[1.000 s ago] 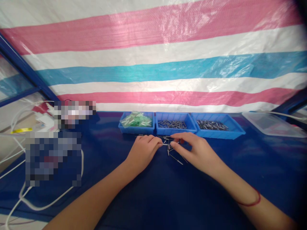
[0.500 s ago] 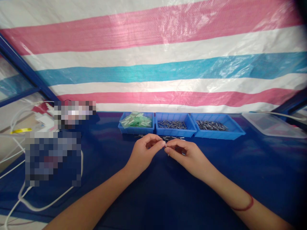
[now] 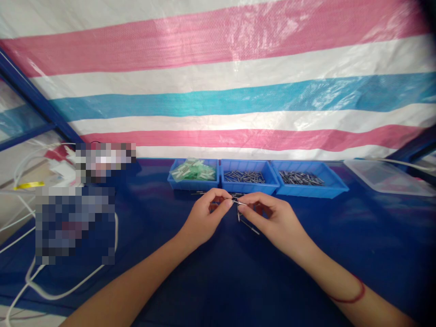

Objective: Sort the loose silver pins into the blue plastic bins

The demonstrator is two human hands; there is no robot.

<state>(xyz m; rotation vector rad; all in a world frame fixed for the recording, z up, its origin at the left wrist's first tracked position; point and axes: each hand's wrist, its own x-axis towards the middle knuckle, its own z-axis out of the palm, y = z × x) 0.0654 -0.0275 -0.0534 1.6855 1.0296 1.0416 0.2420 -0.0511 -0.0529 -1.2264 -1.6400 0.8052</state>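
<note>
Close together over the table, my two hands meet at their fingertips. A thin silvery metal rod (image 3: 237, 202) spans the small gap between them. My left hand (image 3: 207, 213) is closed, thumb and forefinger pinching the rod's left end. The right end lies in the pinch of my right hand (image 3: 272, 218), also closed. Below my right fingers, a few loose thin rods (image 3: 250, 225) lie on the blue table. More long, thin rods (image 3: 200, 194) lie behind my hands, partly hidden by them.
Three blue bins stand in a row: one with green-and-clear plastic packets (image 3: 194, 171), a middle one with short metal pins (image 3: 244, 176), a right one with darker metal pins (image 3: 299, 178). A clear plastic lid (image 3: 381, 177) lies right. White cables (image 3: 68, 290) and blurred-out items lie left.
My right hand has shifted slightly right, opening a small gap between the hands where the rod now shows. Loose rods below the right fingers have come into view.
</note>
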